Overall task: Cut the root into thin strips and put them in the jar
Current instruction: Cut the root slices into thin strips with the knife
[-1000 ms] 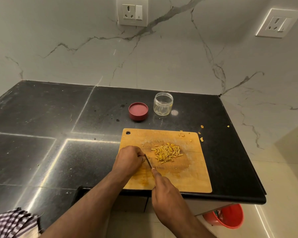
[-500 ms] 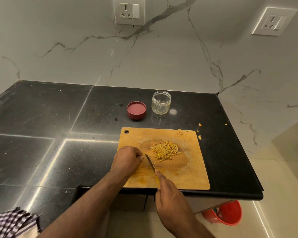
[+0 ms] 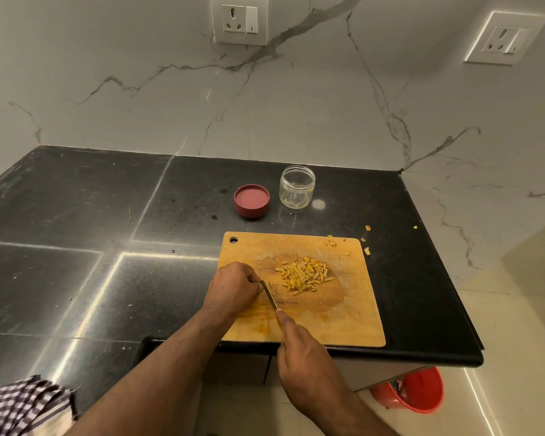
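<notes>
A wooden cutting board lies at the counter's front edge. A pile of thin yellow root strips rests in its middle. My left hand is curled on the board's left side, pressing down a piece of root that its fingers hide. My right hand grips a knife, whose blade stands right beside my left fingertips. A clear glass jar stands open and empty behind the board. Its red lid lies upside down to the jar's left.
Small yellow scraps lie past the board's far right corner. The black counter ends at a rounded edge on the right and front. A red bucket sits on the floor below. A checked cloth is at the lower left.
The knife blade has stayed beside my left fingers, shifting slightly as it cuts. The strip pile and the jar have not moved.
</notes>
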`<action>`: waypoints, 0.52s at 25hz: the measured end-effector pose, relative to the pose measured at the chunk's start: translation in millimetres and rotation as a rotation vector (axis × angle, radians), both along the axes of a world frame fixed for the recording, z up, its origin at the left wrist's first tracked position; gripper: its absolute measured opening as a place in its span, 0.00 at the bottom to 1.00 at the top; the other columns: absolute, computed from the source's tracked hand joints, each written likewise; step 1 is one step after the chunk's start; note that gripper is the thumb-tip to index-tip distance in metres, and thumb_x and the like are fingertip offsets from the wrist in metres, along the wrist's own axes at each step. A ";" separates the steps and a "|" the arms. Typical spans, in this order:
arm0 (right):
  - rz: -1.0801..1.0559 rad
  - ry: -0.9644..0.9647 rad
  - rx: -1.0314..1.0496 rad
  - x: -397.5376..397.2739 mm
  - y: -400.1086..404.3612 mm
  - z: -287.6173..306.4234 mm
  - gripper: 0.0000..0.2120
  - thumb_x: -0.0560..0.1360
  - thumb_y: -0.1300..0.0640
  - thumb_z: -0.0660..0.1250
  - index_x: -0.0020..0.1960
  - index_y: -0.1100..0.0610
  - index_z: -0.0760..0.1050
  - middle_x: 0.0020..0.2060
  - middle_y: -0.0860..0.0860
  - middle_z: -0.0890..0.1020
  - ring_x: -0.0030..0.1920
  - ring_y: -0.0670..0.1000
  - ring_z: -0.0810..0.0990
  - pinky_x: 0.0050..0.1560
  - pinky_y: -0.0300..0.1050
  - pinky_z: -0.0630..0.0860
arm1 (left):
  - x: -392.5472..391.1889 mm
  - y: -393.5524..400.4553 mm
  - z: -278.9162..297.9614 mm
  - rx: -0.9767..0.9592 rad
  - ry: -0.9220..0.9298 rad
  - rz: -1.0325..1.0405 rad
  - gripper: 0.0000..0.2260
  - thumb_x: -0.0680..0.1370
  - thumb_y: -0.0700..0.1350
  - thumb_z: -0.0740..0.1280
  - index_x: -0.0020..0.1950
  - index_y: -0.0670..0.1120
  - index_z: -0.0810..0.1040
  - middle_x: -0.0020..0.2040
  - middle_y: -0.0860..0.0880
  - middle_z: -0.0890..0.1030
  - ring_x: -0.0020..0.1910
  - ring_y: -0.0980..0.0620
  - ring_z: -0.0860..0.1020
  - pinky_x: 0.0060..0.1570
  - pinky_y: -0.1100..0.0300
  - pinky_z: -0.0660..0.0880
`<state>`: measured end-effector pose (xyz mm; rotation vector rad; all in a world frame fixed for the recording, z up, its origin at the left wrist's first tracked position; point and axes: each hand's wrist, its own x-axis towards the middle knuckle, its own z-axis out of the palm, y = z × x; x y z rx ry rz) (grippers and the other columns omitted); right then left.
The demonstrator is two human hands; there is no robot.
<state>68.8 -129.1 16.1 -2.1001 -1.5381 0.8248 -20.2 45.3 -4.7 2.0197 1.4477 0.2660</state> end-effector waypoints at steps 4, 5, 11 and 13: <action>-0.020 0.033 -0.004 0.5 -17.2 -0.3 0.25 0.84 0.52 0.51 0.79 0.43 0.50 0.68 0.44 0.69 0.60 0.44 0.73 0.59 0.40 0.71 | -0.9 0.9 -0.6 -0.009 0.007 -0.011 0.02 0.77 0.46 0.73 0.45 0.52 0.83 0.41 0.55 0.82 0.43 0.57 0.79 0.43 0.58 0.79; -0.033 0.035 0.010 1.4 -18.6 0.7 0.25 0.84 0.52 0.51 0.79 0.43 0.50 0.69 0.43 0.69 0.60 0.43 0.73 0.59 0.39 0.71 | -0.9 0.8 -0.9 -0.005 0.009 -0.014 0.02 0.77 0.46 0.73 0.44 0.53 0.83 0.41 0.55 0.82 0.43 0.57 0.79 0.42 0.58 0.78; -0.029 0.013 0.039 -0.3 -5.8 7.6 0.25 0.84 0.52 0.51 0.79 0.45 0.50 0.69 0.44 0.68 0.61 0.43 0.71 0.59 0.37 0.69 | -3.7 0.3 -2.5 0.016 0.009 -0.038 0.03 0.77 0.46 0.72 0.45 0.53 0.83 0.42 0.56 0.82 0.42 0.58 0.78 0.41 0.61 0.74; -0.020 0.011 0.026 -1.7 0.7 5.5 0.25 0.84 0.52 0.51 0.79 0.45 0.50 0.69 0.45 0.69 0.61 0.44 0.71 0.59 0.38 0.69 | -4.2 -0.7 -2.1 0.021 -0.003 -0.032 0.02 0.77 0.45 0.72 0.45 0.52 0.84 0.41 0.57 0.82 0.41 0.59 0.78 0.40 0.61 0.73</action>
